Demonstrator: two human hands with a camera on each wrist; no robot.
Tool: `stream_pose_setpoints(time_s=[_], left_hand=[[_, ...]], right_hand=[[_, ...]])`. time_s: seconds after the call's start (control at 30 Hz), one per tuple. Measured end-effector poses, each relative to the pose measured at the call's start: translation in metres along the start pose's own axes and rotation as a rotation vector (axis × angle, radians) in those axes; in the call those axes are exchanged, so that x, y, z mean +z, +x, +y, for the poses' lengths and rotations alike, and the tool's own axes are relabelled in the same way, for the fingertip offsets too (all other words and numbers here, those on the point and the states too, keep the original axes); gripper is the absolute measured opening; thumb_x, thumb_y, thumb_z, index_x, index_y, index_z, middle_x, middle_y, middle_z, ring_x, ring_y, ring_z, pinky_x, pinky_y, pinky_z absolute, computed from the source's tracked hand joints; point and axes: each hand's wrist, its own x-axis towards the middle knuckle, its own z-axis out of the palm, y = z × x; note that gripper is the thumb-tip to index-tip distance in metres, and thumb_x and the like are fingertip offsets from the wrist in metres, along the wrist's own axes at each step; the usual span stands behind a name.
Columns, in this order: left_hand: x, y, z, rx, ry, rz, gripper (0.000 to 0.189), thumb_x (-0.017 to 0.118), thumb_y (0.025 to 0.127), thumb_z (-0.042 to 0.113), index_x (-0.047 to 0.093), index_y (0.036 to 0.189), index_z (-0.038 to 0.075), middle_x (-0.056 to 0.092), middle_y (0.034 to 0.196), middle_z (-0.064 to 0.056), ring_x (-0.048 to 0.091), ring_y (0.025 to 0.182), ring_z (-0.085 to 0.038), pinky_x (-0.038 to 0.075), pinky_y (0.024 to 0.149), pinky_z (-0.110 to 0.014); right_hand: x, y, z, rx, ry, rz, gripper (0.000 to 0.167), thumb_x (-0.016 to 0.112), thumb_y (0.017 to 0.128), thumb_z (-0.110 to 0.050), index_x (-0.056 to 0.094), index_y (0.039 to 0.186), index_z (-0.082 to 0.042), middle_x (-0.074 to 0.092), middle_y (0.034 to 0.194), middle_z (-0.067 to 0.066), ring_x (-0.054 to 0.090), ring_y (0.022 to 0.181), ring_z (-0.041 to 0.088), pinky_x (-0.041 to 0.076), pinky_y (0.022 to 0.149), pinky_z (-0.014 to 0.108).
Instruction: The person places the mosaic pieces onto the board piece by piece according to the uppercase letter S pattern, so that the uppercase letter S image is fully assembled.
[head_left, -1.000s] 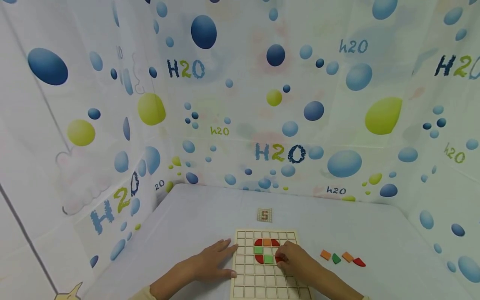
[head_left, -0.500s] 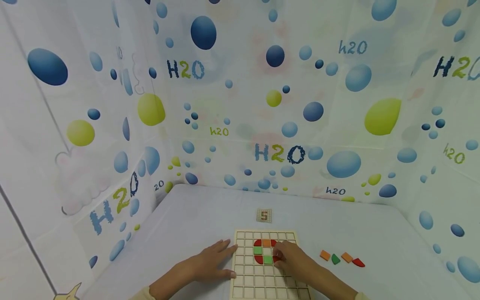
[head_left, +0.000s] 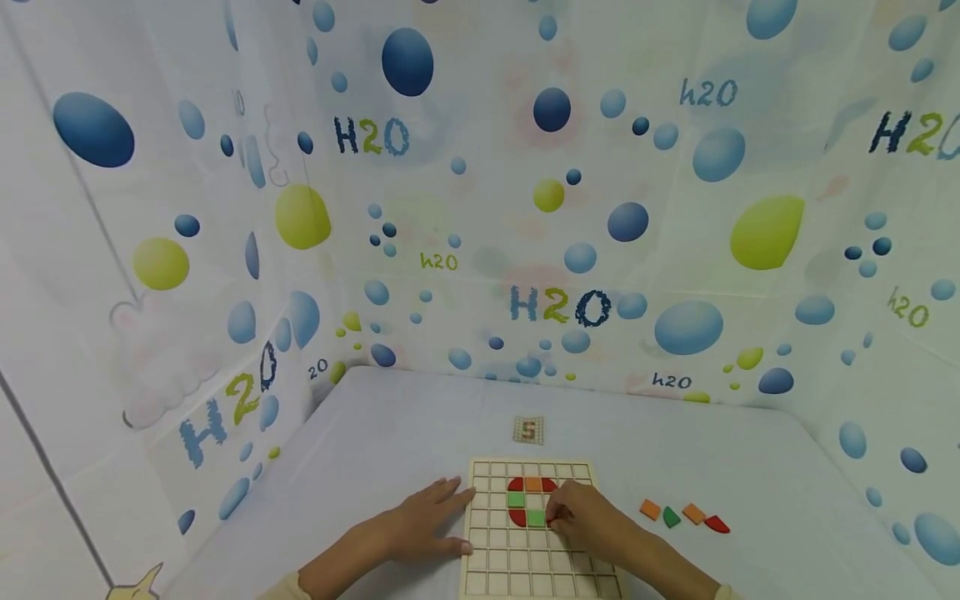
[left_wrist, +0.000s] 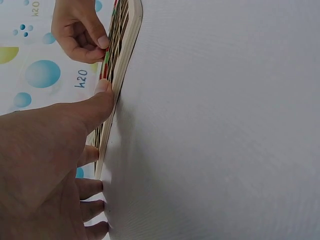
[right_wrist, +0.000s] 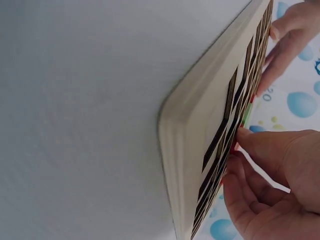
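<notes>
A wooden grid board (head_left: 487, 562) lies on the white-covered table, with red quarter-round, orange square and green square tiles set in its cells. Near the green square tile (head_left: 536, 518), my right hand (head_left: 588, 518) pinches a red tile (right_wrist: 234, 145) low over the grid; the fingers hide most of it. My left hand (head_left: 423, 525) rests at the board's left edge, fingers spread, with the thumb and a fingertip at the rim. In the left wrist view, the left thumb (left_wrist: 102, 100) lies against the board's side.
Right of the board lie several loose tiles: an orange square (head_left: 650, 510), a green one (head_left: 671, 517), another orange square (head_left: 693, 513) and a red one (head_left: 717, 524). Behind the board is a small pattern card (head_left: 528, 431). A printed curtain (head_left: 480, 208) surrounds the table.
My right hand has shifted slightly left over the board, its fingertips now closer to the lower green tile. The left hand stays in place.
</notes>
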Motion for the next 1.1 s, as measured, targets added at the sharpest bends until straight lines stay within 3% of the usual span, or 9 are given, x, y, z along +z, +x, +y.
stream_pose_setpoints(time_s=[0.5, 0.7, 0.83, 0.93, 1.1], left_hand=[[0.0, 0.0, 0.001, 0.009, 0.013, 0.006, 0.085, 0.067, 0.096, 0.065, 0.038, 0.165, 0.024, 0.031, 0.172, -0.015, 0.028, 0.159, -0.042, 0.033, 0.123, -0.064], [-0.001, 0.0, 0.001, 0.012, 0.023, 0.008, 0.085, 0.066, 0.096, 0.065, 0.038, 0.165, 0.024, 0.031, 0.172, -0.016, 0.028, 0.159, -0.041, 0.033, 0.122, -0.064], [0.001, 0.0, 0.0, 0.01, 0.015, 0.004, 0.085, 0.067, 0.096, 0.064, 0.038, 0.165, 0.024, 0.03, 0.172, -0.016, 0.027, 0.159, -0.042, 0.033, 0.122, -0.065], [0.001, 0.0, -0.001, 0.011, 0.01, 0.003, 0.085, 0.067, 0.096, 0.064, 0.038, 0.165, 0.024, 0.031, 0.172, -0.016, 0.027, 0.159, -0.042, 0.033, 0.122, -0.065], [0.001, 0.001, -0.001, 0.016, 0.028, 0.003, 0.085, 0.065, 0.096, 0.065, 0.038, 0.165, 0.023, 0.031, 0.172, -0.016, 0.028, 0.158, -0.042, 0.034, 0.122, -0.064]], right_hand=[[-0.007, -0.013, 0.006, 0.004, 0.014, -0.011, 0.01, 0.078, 0.097, -0.015, 0.069, 0.102, -0.014, 0.06, 0.098, -0.005, 0.056, 0.087, 0.003, 0.054, 0.075, 0.024], [-0.025, -0.028, 0.023, 0.02, -0.025, 0.066, 0.01, 0.076, 0.099, -0.019, 0.069, 0.105, -0.017, 0.06, 0.103, -0.006, 0.059, 0.092, 0.009, 0.055, 0.079, 0.03], [-0.043, -0.046, 0.038, 0.036, -0.056, 0.14, 0.019, 0.079, 0.096, -0.018, 0.069, 0.112, -0.014, 0.062, 0.107, -0.004, 0.063, 0.095, 0.014, 0.058, 0.082, 0.031], [-0.056, -0.061, 0.05, 0.09, -0.078, 0.176, 0.023, 0.079, 0.095, -0.015, 0.07, 0.116, -0.012, 0.065, 0.109, -0.001, 0.066, 0.098, 0.019, 0.06, 0.083, 0.033], [-0.081, -0.081, 0.07, 0.296, -0.078, 0.165, 0.035, 0.081, 0.092, -0.01, 0.069, 0.125, -0.009, 0.067, 0.119, 0.004, 0.067, 0.106, 0.025, 0.061, 0.088, 0.043]])
